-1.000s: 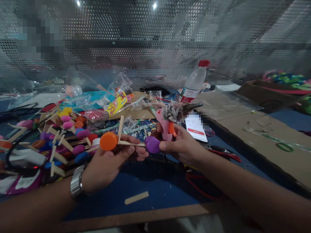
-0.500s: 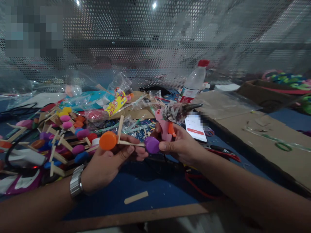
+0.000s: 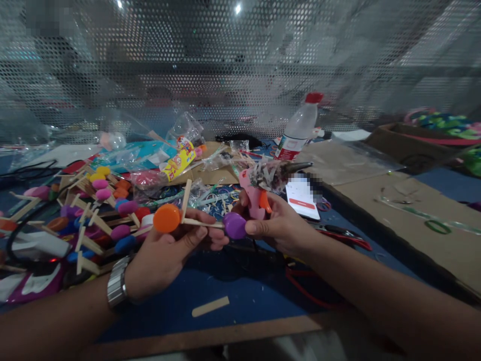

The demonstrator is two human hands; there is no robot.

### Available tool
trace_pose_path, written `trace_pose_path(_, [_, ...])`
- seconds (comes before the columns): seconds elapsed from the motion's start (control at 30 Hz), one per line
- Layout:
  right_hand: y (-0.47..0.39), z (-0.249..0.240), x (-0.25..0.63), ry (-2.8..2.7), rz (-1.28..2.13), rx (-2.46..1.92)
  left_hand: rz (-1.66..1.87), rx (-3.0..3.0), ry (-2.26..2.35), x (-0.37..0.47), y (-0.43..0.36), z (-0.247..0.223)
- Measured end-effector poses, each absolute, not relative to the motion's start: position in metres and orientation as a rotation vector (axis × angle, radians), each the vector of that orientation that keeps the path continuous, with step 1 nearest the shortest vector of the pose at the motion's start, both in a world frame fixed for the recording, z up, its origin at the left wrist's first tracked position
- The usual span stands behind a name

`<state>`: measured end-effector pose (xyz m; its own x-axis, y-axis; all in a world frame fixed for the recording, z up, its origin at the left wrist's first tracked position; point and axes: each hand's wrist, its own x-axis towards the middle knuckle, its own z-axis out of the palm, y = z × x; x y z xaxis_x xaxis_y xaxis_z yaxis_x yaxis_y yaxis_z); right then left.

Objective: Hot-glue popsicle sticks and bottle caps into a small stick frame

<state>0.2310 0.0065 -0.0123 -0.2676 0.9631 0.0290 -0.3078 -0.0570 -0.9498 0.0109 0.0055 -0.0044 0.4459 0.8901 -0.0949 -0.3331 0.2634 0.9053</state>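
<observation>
My left hand [image 3: 161, 263] pinches a wooden craft stick [image 3: 205, 223] between thumb and fingers. An orange bottle cap [image 3: 167, 218] sits at the stick's left end, where a second stick [image 3: 186, 198] stands up at an angle. At the right end is a purple bottle cap [image 3: 235, 226]. My right hand [image 3: 287, 225] has its thumb against the purple cap. Its other fingers are wrapped round a pink hot glue gun [image 3: 257, 200] with an orange trigger; the gun's dark, messy nozzle points right.
Many stick-and-cap pieces [image 3: 93, 213] are heaped at left beside a white and purple device [image 3: 41, 281]. A loose craft stick [image 3: 210, 306] lies near the front edge. Behind stand a red-capped bottle [image 3: 296, 128] and a yellow packet [image 3: 180, 159]. A phone [image 3: 302, 200] and red-handled pliers [image 3: 347, 234] lie at right.
Almost nothing differs. Both hands keep the same hold on the stick piece and the glue gun, with only a slight shift of the view.
</observation>
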Motion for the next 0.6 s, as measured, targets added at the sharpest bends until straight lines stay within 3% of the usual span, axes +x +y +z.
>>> trace_pose_path(0.6, [0.0067, -0.013, 0.2306, -1.15, 1.546, -0.834, 0.895, 1.052, 0.728, 0.0067, 0.0064, -0.0088])
